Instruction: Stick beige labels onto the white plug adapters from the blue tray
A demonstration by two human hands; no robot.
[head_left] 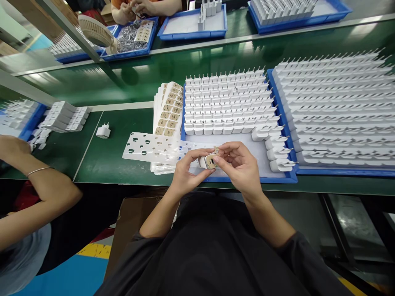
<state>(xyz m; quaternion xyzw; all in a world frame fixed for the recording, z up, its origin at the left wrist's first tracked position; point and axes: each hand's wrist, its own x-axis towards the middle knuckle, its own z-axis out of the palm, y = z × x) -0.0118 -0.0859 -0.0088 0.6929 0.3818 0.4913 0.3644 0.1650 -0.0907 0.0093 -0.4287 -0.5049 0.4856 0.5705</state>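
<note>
In the head view, my left hand (189, 172) grips a small white plug charger (202, 163) between thumb and fingers, its port face turned toward my right. A tan sticker (210, 161) with dark port cut-outs lies over that face. My right hand (243, 167) pinches the sticker's edge, thumb against the face. Just left of my hands lies a partly used clear sticker sheet (145, 146), over a stack of sheets with tan stickers (169, 111). Beneath and behind my hands is a blue tray (262, 179) with rows of white chargers (228, 102), prongs up.
To the right, another blue tray (339, 170) is packed with chargers. A single charger (103, 130) stands at left on the green bench (120, 119). A co-worker's arm (46, 193) reaches in at far left. Across the raised ledge are a fan (97, 32), trays and another person's hands (135, 8).
</note>
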